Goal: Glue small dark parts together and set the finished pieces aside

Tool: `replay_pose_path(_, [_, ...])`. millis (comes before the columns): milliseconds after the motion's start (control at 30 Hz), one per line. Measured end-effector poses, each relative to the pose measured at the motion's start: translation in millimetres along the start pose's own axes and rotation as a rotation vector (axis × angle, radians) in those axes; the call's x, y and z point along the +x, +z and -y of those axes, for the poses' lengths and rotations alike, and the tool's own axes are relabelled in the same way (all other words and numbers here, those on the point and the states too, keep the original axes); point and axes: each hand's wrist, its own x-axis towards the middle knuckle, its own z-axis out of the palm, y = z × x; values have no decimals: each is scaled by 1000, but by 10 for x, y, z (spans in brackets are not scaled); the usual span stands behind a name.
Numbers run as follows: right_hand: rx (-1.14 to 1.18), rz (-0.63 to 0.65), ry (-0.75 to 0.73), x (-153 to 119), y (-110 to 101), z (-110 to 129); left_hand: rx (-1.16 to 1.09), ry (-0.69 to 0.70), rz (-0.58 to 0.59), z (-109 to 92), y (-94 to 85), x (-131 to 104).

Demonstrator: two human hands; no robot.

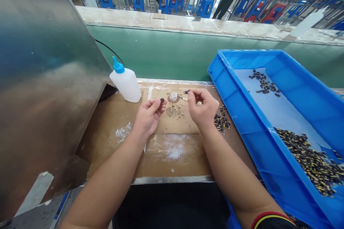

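Observation:
My left hand (152, 114) pinches a small dark, rounded piece (162, 100) between thumb and forefinger. Opposite it, my right hand (202, 105) is closed in a pinch on a tiny dark part (186, 92), too small to name. Between the hands a white lump (173, 96) sits in a brown stain on a cardboard sheet (163, 126). Just below that lump is a round patch of torn cardboard (172, 111). A small pile of dark and yellow pieces (221, 120) lies beside my right wrist, partly hidden behind it.
A white squeeze bottle (125, 84) with a blue nozzle stands at the back left. At right, a large blue crate (242, 114) holds many dark and yellow pieces. A metal panel (45, 78) bounds the left side. Beyond the green partition (161, 48) are people and blue stools.

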Motion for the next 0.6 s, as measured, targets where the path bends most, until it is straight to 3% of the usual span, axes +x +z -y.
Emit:
replay_pose_path(133, [351,199,294,-153,-64,106,13,-3,-5,5,13,-12])
replay_pose_path(267, [571,367,395,-216,-36,138,22,-7,2,6,24,-18])
replay_pose_path(467, [515,276,285,-333,-37,256,13,16,35,-35,55,-62])
replay_pose_path(600, [338,247,41,-394,-62,295,18,26,64,-46,88,-107])
